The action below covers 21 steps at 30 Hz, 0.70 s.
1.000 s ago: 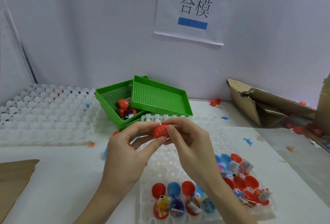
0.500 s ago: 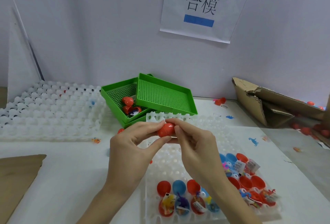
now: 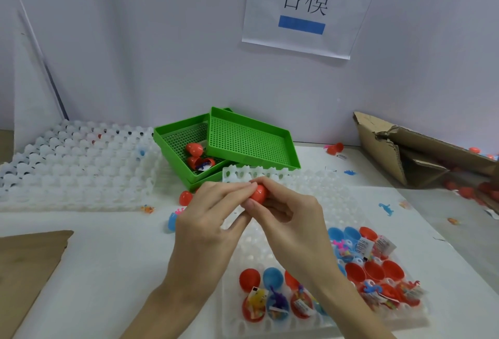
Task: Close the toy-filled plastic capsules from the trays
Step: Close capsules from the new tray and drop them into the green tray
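Pinching one red capsule between both your hands.
Your left hand and right hand grip it with curled fingertips, above the white tray holding open capsules.

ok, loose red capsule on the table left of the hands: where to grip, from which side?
Red capsule: probably pinch across its rounded middle from above. It lies free on the table; the green tray crowds its far side and the left hand its right.
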### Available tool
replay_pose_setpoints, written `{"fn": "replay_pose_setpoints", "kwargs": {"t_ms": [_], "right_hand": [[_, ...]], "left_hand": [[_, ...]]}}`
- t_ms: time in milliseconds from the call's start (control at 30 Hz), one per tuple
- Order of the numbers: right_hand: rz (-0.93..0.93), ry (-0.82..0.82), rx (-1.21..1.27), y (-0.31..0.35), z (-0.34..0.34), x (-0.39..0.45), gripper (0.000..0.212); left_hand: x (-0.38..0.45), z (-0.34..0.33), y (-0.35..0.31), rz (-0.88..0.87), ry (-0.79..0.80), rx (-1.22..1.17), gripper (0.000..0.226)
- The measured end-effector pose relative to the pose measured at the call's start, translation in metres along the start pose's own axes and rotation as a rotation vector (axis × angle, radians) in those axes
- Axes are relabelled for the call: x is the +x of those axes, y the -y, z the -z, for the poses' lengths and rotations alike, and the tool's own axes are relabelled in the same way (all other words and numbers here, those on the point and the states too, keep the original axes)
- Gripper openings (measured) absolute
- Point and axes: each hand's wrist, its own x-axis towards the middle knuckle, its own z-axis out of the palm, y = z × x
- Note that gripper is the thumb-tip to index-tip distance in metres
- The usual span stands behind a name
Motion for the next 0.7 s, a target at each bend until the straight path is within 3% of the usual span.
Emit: {"fn": "replay_pose_setpoints", "kwargs": {"t_ms": [200,367,433,500,600,700], "right_hand": [[0.071,-0.010,-0.104,-0.003,0.000,-0.001,0.020],[0.162,-0.021,-0.182,-0.002,-0.003,-0.001,0.028],[0.176,-0.022,-0.203,0.000,-0.004,0.000,0.034],[0.205,-0.028,-0.269,0.000,-0.002,0.002,0.041],[0.231,-0.033,-0.337,-0.001,-0.001,0.002,0.053],[0.280,-0.021,-0.405,-0.001,-0.001,0.003,0.057]], "left_hand": [[-0.002,-0.001,-0.003,-0.018,-0.023,0.023,0.038],[0.002,0.000,-0.003,0.092,0.032,-0.055,0.047],[0.006,0.001,-0.002,0.196,0.092,-0.201,0.048],[0.009,0.001,-0.001,0.362,0.163,-0.510,0.043],[0.012,0.003,-0.001,0.599,0.159,-0.854,0.032],[0.015,0.003,0.000,0.749,0.156,-0.997,0.021]]}}
